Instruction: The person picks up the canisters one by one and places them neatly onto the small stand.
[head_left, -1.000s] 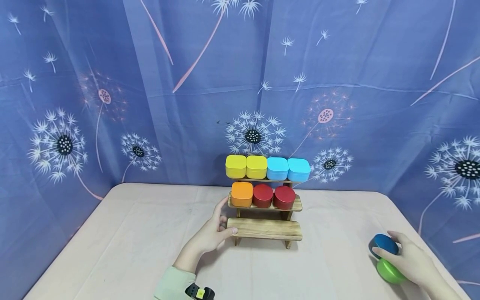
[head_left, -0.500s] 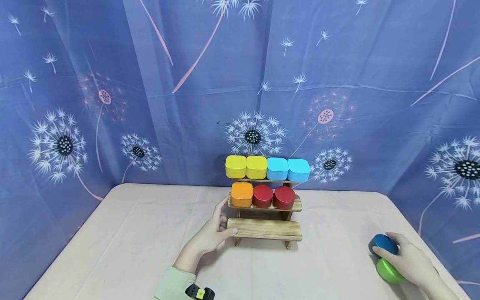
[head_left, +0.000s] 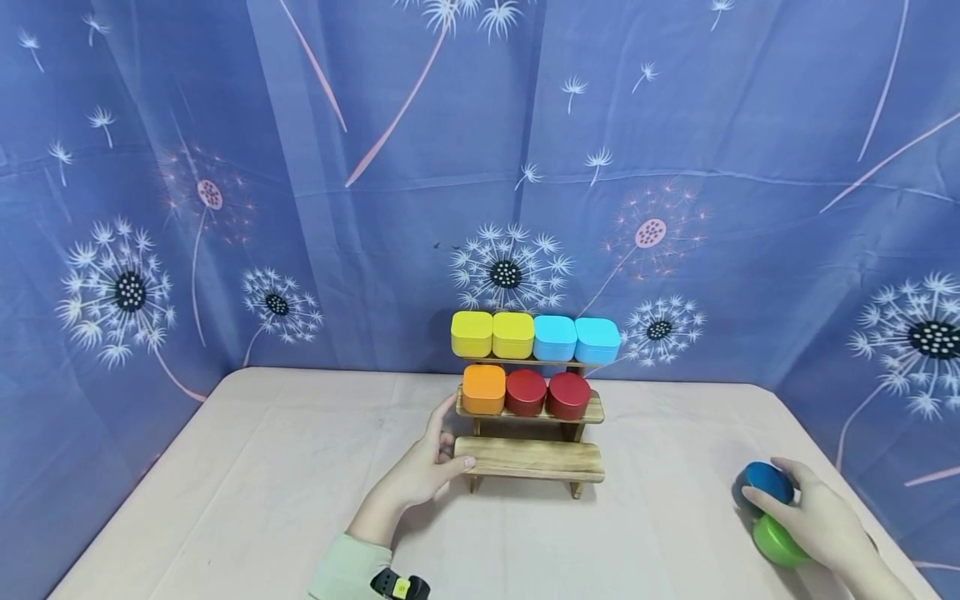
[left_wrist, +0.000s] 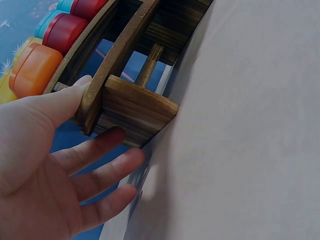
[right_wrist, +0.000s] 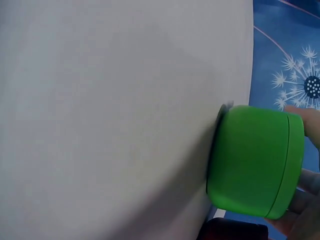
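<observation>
My right hand (head_left: 821, 517) grips a round dark blue tin (head_left: 770, 482) at the right of the table, thumb on the near side and fingers on the far side. A green tin (head_left: 778, 543) stands under the palm; in the right wrist view the green tin (right_wrist: 252, 160) hides the blue one. My left hand (head_left: 416, 471) touches the left end of a wooden three-step rack (head_left: 532, 458), its thumb resting on the bottom step and its other fingers loosely extended. On the middle step sit an orange tin (head_left: 483, 390) and two dark red tins (head_left: 526, 393) (head_left: 568, 396).
Two yellow tins (head_left: 492, 335) and two light blue tins (head_left: 577, 338) line the top step. A dark reddish object (right_wrist: 232, 230), mostly cut off, lies beside the green tin in the right wrist view. A blue dandelion-print curtain (head_left: 390, 208) surrounds the pale table (head_left: 262, 475).
My right hand has shifted slightly up and left in the head view with the blue tin, whose shadow shows more beside it. The left hand and the rack stay still.
</observation>
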